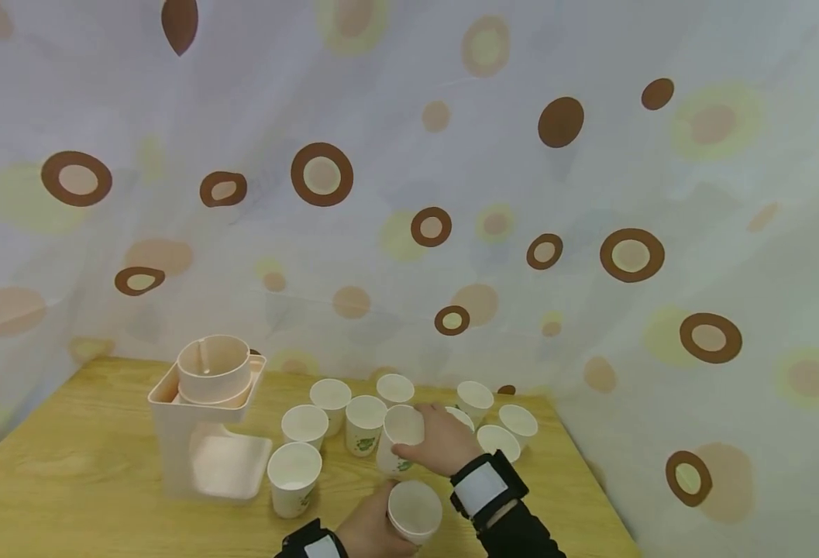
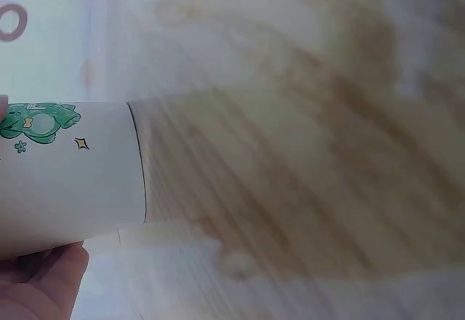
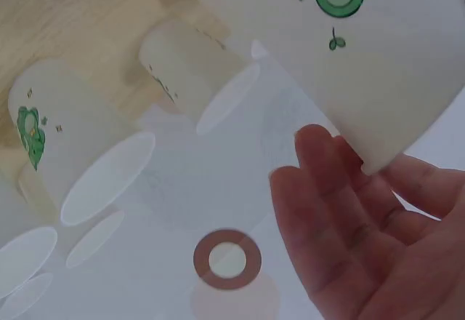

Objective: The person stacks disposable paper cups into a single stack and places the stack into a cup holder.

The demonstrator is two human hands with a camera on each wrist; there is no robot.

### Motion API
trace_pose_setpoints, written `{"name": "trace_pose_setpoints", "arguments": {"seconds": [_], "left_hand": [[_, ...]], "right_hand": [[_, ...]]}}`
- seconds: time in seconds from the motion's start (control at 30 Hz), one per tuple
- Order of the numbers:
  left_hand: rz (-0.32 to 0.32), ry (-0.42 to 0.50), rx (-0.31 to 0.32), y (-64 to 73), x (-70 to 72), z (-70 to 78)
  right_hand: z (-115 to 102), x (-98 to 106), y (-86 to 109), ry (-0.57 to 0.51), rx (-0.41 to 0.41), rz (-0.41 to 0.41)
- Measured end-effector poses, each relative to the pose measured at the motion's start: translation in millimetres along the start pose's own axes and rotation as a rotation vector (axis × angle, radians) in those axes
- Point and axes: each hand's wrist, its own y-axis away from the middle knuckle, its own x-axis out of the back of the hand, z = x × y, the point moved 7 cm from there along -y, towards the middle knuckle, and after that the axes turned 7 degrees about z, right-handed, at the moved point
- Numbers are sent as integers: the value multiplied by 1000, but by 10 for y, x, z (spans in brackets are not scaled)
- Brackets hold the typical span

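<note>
White paper cups with small green cartoon prints stand about both hands. Near the table's front, my left hand (image 1: pixel 370 527) holds a paper cup (image 1: pixel 414 508) round its side, mouth upward. In the left wrist view the thumb or a finger (image 2: pixel 65 276) lies along this cup (image 2: pixel 73 182). Further forward, my right hand (image 1: pixel 444 442) grips another paper cup (image 1: pixel 400 428) near its rim, between thumb and fingers. The right wrist view shows the fingers (image 3: pixel 312 218) at the rim of that cup (image 3: pixel 363 73). Whether either held cup touches the table, I cannot tell.
Several cups stand left of the right hand, among them a near one (image 1: pixel 294 480); others, such as one at the right (image 1: pixel 518 422), stand beyond it. A cream plastic container (image 1: pixel 193 449) with a round cup-like part sits left. A spotted curtain (image 1: pixel 381 271) hangs behind the wooden table (image 1: pixel 67 480).
</note>
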Motion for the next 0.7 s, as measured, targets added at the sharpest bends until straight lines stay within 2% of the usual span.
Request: {"name": "trace_pose_setpoints", "arguments": {"seconds": [0.17,0.4,0.5,0.7], "left_hand": [[11,10,88,-35,75,-67],[6,16,137,-74,69,-142],[9,19,135,-90,80,-162],[56,-33,99,-130,156,-106]], "right_hand": [[108,166,17,-57,-30,40],[226,306,96,-120,-75,76],[211,330,116,-119,-56,78],[150,395,127,-89,-23,92]]}}
